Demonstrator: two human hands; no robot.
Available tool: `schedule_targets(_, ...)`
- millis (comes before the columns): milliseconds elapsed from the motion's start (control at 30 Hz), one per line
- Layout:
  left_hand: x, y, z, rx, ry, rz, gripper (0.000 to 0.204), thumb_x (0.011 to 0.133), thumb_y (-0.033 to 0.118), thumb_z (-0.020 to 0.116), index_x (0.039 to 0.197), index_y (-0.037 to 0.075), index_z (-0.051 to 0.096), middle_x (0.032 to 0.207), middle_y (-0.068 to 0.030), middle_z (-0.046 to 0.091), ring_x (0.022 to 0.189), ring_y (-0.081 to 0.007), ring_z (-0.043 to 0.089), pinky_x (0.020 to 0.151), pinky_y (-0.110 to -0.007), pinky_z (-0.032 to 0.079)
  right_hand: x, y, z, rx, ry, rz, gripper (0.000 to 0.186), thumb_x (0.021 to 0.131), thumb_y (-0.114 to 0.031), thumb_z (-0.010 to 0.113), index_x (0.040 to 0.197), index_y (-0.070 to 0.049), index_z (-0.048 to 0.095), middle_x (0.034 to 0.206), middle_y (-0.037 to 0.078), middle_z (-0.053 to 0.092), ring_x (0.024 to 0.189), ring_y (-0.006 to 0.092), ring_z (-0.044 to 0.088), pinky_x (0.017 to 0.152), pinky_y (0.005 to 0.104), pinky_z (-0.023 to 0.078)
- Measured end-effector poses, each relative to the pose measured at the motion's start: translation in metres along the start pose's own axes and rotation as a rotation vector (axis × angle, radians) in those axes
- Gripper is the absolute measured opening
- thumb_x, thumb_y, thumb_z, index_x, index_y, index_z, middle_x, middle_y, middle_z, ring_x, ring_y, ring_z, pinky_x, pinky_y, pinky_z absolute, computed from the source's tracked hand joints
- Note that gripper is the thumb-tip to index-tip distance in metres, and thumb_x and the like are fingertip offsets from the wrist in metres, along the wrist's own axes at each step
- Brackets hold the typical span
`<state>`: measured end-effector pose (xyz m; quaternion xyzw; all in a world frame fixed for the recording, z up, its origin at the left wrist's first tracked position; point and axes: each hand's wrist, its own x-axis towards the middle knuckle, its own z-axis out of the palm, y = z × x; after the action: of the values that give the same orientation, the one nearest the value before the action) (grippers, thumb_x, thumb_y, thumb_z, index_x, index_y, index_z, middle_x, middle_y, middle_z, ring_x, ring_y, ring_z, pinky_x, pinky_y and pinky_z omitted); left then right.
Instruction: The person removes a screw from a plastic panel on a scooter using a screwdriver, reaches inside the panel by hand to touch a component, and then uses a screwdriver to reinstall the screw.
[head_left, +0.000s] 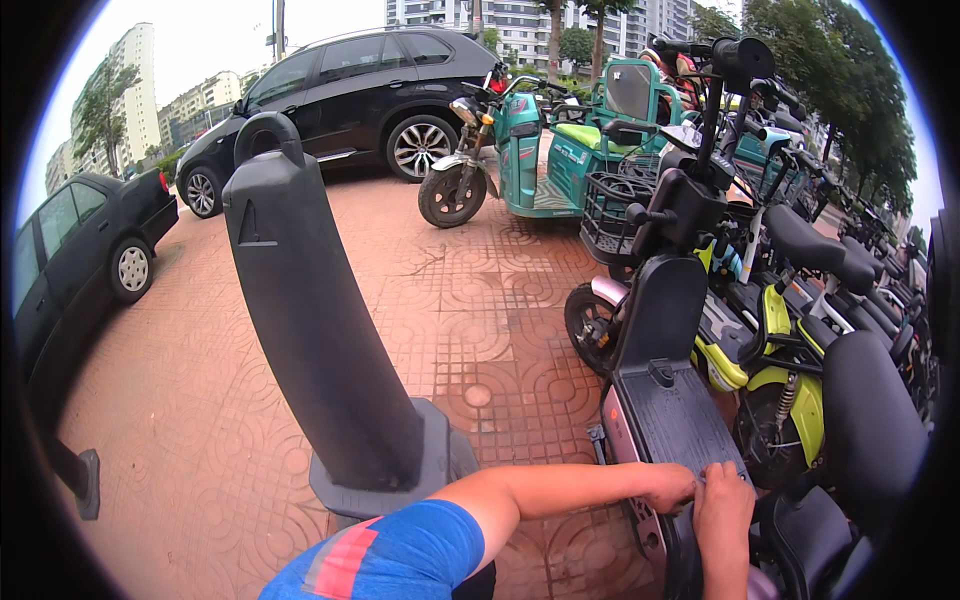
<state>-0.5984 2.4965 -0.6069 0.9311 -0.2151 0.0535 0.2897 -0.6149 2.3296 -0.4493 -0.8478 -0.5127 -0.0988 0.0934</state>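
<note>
My two hands meet at the back of the black footboard point(680, 415) of a pink electric scooter point(622, 425), just ahead of its seat base. From the left, my bare forearm below a blue sleeve reaches across to my left hand point(668, 487), whose fingers are curled closed. Close against it, my right hand point(725, 508) comes up from the lower edge with bent, pinched fingers. Whatever lies between the fingertips is hidden or too small to name. A black wire basket point(612, 215) hangs at the scooter's front.
Left of me stands a tall black plastic post point(310, 290) on a wide base. A yellow-green scooter point(780, 400) and many parked bikes crowd the right. Ahead are a green cargo tricycle point(545, 165) and a black SUV point(350, 95); a dark sedan point(90, 240) is at far left.
</note>
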Motion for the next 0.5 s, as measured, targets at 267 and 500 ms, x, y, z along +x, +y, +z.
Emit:
schedule_targets(267, -0.002, 0.005, -0.002, -0.011, -0.006, -0.033, 0.028, 0.079, 0.019, 0.080, 0.098, 0.000, 0.072, 0.097, -0.0247, 0.075, 0.096, -0.0478, 0.071, 0.083, -0.053, 0.058, 0.003, 0.002, 0.004, -0.006, -0.072, 0.028, 0.015, 0.090, -0.001, 0.065, 0.105, 0.000, 0.067, 0.104, 0.022, 0.064, 0.096, 0.0443, 0.065, 0.084, 0.0522, 0.053)
schedule_targets(500, -0.006, 0.012, -0.014, 0.003, -0.085, -0.072, 0.028, 0.079, 0.018, 0.079, 0.097, -0.002, 0.071, 0.097, -0.0258, 0.075, 0.095, -0.0469, 0.071, 0.083, -0.053, 0.057, 0.000, -0.007, 0.004, -0.051, 0.143, -0.148, 0.015, 0.091, -0.009, 0.070, 0.103, -0.001, 0.068, 0.104, 0.021, 0.065, 0.094, 0.0435, 0.067, 0.082, 0.0532, 0.054)
